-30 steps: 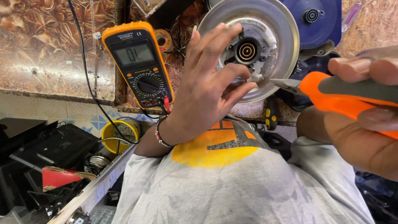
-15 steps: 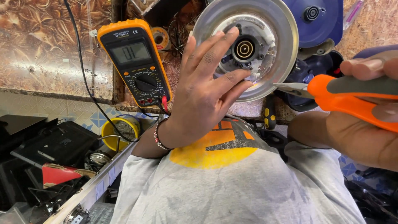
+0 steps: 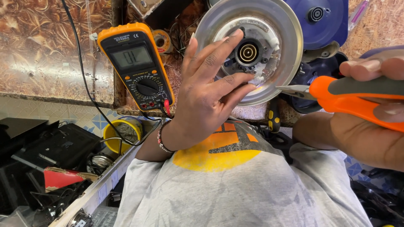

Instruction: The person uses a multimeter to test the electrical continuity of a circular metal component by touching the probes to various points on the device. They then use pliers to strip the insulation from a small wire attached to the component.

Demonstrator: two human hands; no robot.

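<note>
- The left hand (image 3: 210,90) is spreading its fingers over the round metal kettle base (image 3: 252,50), tilting its underside up and bracing it.
- The right hand (image 3: 370,113) is gripping orange-handled pliers (image 3: 336,94) firmly, tips nearing the base's central connector (image 3: 247,53).
- A yellow multimeter (image 3: 136,67) is leaning nearby, display facing the person.

The person wears a light grey T-shirt (image 3: 235,189) with short sleeves. On the chest there is a big yellow print (image 3: 210,157), round at its lower edge, and inside it an orange and dark grey design (image 3: 233,136) towards 1 o'clock. The fabric shows soft folds over the belly. The left hand (image 3: 206,90) is bare, and at its wrist, towards 7 o'clock, sits a thin beaded bracelet (image 3: 162,138) in dark, red and white. The right hand (image 3: 370,126) and its forearm are bare too, with no ring or watch that I can see.
</note>
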